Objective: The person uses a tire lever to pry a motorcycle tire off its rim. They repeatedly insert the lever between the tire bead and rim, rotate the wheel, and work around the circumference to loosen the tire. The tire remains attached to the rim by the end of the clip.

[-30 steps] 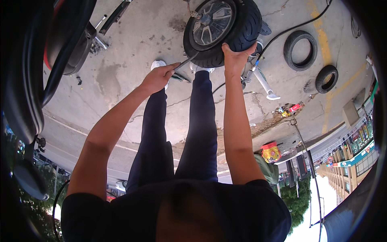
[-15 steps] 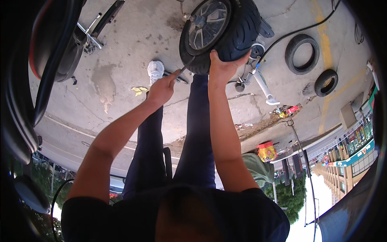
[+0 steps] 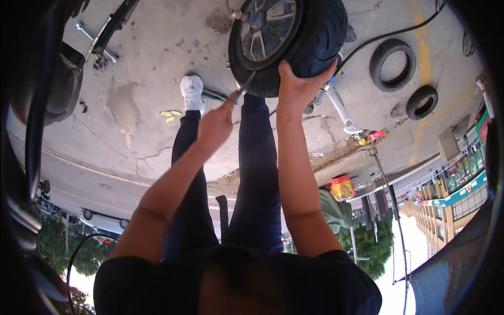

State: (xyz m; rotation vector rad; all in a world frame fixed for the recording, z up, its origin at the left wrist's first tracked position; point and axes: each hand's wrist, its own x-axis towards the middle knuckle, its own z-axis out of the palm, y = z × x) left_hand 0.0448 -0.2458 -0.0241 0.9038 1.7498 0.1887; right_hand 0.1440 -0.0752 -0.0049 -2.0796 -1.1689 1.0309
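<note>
A wheel with a metal spoked rim (image 3: 256, 46) stands at the top middle, its black tire (image 3: 316, 44) tilted toward me. My left hand (image 3: 216, 125) is closed around a thin tire lever (image 3: 246, 85), whose tip reaches the near sidewall beside the rim's edge. Against the tread at the near right side, my right hand (image 3: 297, 90) grips the tire, thumb on the sidewall side and fingers spread over the tread. Those fingertips are partly hidden. An axle with a nut (image 3: 239, 15) sticks out of the hub.
Two loose tires, a larger one (image 3: 376, 65) and a smaller one (image 3: 412, 107), lie at right. A black hose (image 3: 391, 34) with a blue fitting runs behind the wheel. A cross wrench (image 3: 96, 41) lies far left, near a dark vehicle (image 3: 63, 79). A red-and-yellow bag (image 3: 342, 188) is lower right.
The view has shifted slightly. My left hand and the lever have moved a little right and down in the picture; the lever tip stays by the rim. My right hand keeps its grip on the tire.
</note>
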